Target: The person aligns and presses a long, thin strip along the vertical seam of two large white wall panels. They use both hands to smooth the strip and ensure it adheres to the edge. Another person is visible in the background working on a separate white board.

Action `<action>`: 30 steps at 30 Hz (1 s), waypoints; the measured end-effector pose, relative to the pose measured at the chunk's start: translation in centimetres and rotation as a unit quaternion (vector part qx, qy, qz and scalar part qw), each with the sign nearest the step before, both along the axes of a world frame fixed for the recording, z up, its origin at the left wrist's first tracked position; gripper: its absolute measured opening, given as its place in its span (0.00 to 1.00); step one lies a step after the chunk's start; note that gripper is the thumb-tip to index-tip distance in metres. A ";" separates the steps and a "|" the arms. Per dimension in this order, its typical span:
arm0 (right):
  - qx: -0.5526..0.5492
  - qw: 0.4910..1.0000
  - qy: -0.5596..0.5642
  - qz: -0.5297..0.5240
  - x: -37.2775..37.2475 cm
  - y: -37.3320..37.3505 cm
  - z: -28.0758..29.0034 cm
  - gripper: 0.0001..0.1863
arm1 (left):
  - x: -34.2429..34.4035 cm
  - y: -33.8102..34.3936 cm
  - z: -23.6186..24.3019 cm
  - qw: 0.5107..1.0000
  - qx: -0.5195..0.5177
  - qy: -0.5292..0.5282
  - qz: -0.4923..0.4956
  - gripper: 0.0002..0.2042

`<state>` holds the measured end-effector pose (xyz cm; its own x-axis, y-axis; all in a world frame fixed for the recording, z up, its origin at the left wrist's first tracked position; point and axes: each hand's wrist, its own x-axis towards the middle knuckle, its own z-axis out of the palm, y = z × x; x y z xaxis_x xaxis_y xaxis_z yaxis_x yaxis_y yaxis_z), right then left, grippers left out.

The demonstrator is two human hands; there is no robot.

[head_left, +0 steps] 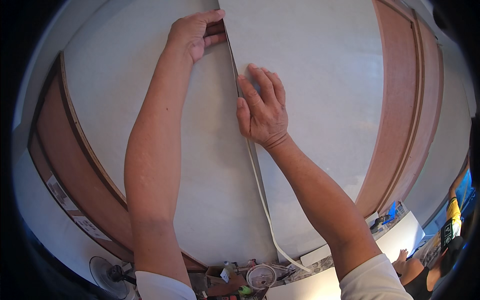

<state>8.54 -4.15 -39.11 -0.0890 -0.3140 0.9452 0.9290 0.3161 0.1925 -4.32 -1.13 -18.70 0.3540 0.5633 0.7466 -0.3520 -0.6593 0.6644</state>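
A large pale grey-white sheet (320,100) stands upright in front of me, its left edge overlapping another pale panel (215,165). High up, my left hand (192,36) grips that edge, thumb on the front and fingers tucked behind it. Lower along the same edge, my right hand (264,104) lies against the sheet with its fingers stretched out. A narrow cream strip (265,207) runs down from below my right hand and curls toward the floor; its upper end is hard to make out.
Brown wooden panels with trim (397,95) flank the sheet. Below are a cardboard box (220,277), a white coil (261,276), and a white board (305,289). A standing fan (107,275) is at lower left. Another person in a yellow top (452,212) sits at lower right.
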 end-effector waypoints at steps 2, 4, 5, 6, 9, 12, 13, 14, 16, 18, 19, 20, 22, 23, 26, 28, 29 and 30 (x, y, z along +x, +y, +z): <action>0.000 1.000 0.002 -0.001 -0.1 0.0 0.0 0.23 | 0.0 0.0 0.2 1.000 -0.001 0.006 0.000 0.16; -0.002 1.000 0.005 0.003 -0.4 -0.1 0.0 0.23 | -0.1 -0.2 0.3 1.000 0.002 0.010 0.011 0.14; -0.003 1.000 0.006 0.006 -0.3 -0.2 0.0 0.22 | -0.1 -0.4 0.3 1.000 0.009 0.021 0.011 0.15; -0.005 1.000 0.006 0.007 -0.3 -0.3 0.0 0.22 | 0.0 -0.3 0.4 0.999 0.014 0.032 0.010 0.16; -0.007 1.000 0.004 -0.001 0.1 -0.1 0.0 0.23 | 0.0 0.3 0.5 0.998 0.025 0.052 0.015 0.18; 0.007 1.000 -0.002 -0.002 0.0 0.2 0.1 0.23 | -1.2 1.2 1.6 0.997 0.010 0.075 -0.003 0.18; 0.006 1.000 -0.001 -0.001 -0.1 0.2 0.1 0.23 | -1.6 1.6 1.9 0.996 0.001 0.084 -0.013 0.18; 0.004 1.000 0.000 0.000 -0.2 0.2 0.1 0.23 | -1.6 2.0 2.1 0.998 0.008 0.059 -0.001 0.18; 0.003 1.000 -0.001 -0.001 -0.1 0.2 0.1 0.23 | -1.4 2.2 2.1 1.000 0.020 0.009 0.019 0.18; 0.008 1.000 -0.004 0.000 0.0 0.2 0.1 0.23 | -0.7 2.1 1.8 0.999 0.028 -0.007 0.029 0.17; 0.009 1.000 -0.004 0.001 0.1 0.3 0.1 0.23 | -0.3 1.8 1.6 0.999 0.031 -0.014 0.034 0.17; 0.009 1.000 -0.004 0.001 0.2 0.3 0.1 0.23 | 0.0 1.6 1.5 0.999 0.027 -0.019 0.042 0.17; 0.008 1.000 0.001 0.006 0.1 0.1 0.1 0.23 | 0.4 1.3 1.6 0.997 0.021 -0.025 0.066 0.16; 0.007 1.000 0.004 0.008 0.0 0.1 0.0 0.22 | 0.4 1.2 1.6 0.997 0.018 -0.016 0.070 0.16; 0.007 1.000 0.004 0.011 -0.2 -0.1 0.1 0.22 | -0.2 2.0 2.0 0.998 0.017 -0.001 0.066 0.16; 0.009 1.000 0.003 0.016 -0.4 0.0 0.0 0.22 | -0.8 2.4 2.2 0.998 0.024 0.005 0.049 0.17; 0.010 1.000 0.001 0.021 -0.5 0.0 0.0 0.22 | -1.0 2.6 2.2 0.998 0.024 -0.005 0.054 0.17; 0.011 1.000 0.001 0.024 -0.4 0.1 0.0 0.22 | -0.8 2.1 2.0 0.998 0.024 -0.013 0.057 0.17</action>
